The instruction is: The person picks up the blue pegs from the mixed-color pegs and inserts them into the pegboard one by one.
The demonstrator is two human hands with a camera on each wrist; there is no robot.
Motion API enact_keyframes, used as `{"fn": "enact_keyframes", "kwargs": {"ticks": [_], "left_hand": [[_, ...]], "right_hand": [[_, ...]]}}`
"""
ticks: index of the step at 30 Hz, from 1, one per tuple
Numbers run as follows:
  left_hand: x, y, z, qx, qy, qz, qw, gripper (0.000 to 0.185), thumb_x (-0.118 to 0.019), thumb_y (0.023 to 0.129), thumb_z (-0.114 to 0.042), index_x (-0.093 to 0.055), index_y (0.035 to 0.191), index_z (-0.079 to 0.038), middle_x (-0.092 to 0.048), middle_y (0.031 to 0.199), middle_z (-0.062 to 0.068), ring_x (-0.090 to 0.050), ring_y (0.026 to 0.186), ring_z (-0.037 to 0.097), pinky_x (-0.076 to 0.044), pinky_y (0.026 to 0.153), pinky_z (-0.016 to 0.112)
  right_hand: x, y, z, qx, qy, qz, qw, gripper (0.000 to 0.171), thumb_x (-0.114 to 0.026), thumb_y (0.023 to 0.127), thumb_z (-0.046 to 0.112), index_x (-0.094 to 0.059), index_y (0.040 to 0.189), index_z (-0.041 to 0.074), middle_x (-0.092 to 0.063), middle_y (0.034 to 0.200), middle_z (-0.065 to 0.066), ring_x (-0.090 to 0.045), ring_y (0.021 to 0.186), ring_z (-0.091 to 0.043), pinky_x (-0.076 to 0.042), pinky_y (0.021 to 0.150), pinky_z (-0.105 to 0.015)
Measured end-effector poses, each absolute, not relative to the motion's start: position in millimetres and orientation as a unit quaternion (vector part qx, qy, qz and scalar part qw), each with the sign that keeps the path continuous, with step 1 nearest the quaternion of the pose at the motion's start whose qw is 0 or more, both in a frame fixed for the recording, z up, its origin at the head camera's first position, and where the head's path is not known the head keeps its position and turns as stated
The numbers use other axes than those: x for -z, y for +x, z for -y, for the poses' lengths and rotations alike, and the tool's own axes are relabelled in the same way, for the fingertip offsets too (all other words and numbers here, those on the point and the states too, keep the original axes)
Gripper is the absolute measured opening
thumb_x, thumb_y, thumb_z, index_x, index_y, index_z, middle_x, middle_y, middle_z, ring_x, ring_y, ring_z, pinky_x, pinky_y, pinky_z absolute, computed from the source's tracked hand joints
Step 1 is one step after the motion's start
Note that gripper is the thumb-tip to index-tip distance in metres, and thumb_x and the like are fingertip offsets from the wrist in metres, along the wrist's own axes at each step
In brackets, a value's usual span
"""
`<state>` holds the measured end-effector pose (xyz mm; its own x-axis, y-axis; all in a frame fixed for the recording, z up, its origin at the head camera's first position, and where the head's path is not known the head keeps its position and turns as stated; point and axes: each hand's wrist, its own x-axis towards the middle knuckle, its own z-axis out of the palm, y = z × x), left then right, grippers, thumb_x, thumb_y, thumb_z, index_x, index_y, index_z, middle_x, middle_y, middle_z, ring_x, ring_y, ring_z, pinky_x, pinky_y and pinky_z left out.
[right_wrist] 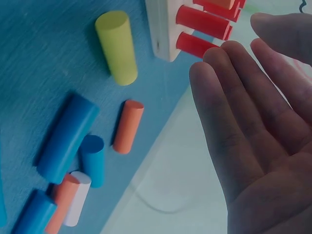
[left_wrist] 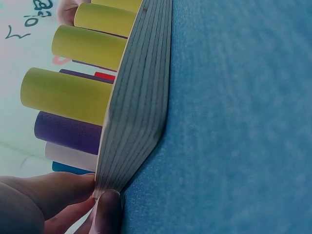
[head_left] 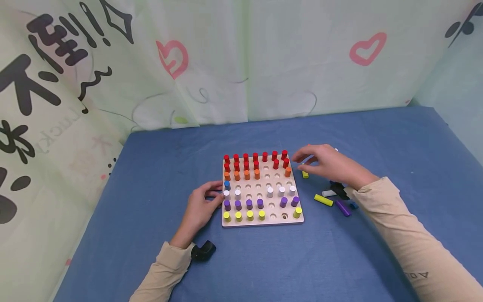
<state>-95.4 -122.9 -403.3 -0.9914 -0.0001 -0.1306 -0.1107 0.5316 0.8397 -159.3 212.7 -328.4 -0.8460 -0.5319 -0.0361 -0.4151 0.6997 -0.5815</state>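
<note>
A light wooden pegboard [head_left: 264, 223] holds rows of coloured pegs: red at the back, then orange, a single blue, white, purple, and yellow in front. Several holes stand bare, mostly towards the right. At the board's left side my left hand [head_left: 201, 207] grips the edge between thumb and fingers, close to the white peg [head_left: 226, 194]. My right hand [head_left: 320, 161] hovers just off the back right corner, over loose pegs. Its fingers are extended with nothing between them in the right wrist view. A loose yellow peg [right_wrist: 117, 48] lies beside the board.
Right of the board, more loose pegs lie on the blue cloth [head_left: 151, 167]: a yellow peg [head_left: 323, 200], a purple peg [head_left: 342, 208], and orange [right_wrist: 128, 126], blue [right_wrist: 68, 139] and white ones [right_wrist: 78, 199]. A printed curtain [head_left: 279, 75] hangs behind.
</note>
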Motion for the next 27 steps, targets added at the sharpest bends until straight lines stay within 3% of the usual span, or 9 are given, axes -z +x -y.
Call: {"fn": "enact_keyframes", "kwargs": {"ticks": [21, 27], "left_hand": [[406, -96, 123, -0.491, -0.017, -0.869, 0.054, 0.039, -0.07, 0.092, -0.01, -0.063, 0.13, -0.008, -0.067, 0.122, 0.008, -0.066, 0.099, 0.02, -0.059, 0.077, 0.029], [407, -97, 125, -0.49, -0.012, -0.87, 0.05, 0.038, -0.07, 0.092, -0.01, -0.063, 0.13, -0.007, -0.067, 0.123, 0.009, -0.067, 0.099, 0.02, -0.059, 0.077, 0.03]], "right_hand": [[343, -161, -236, 0.266, -0.241, -0.928, 0.098, 0.027, -0.071, 0.089, 0.003, -0.068, 0.116, 0.002, -0.068, 0.118, -0.014, -0.065, 0.101, -0.025, -0.053, 0.093, -0.051], [345, -162, -242, 0.26, -0.231, -0.932, 0.099, 0.028, -0.072, 0.088, 0.005, -0.069, 0.116, 0.001, -0.07, 0.11, -0.012, -0.065, 0.102, -0.028, -0.053, 0.094, -0.052]]}}
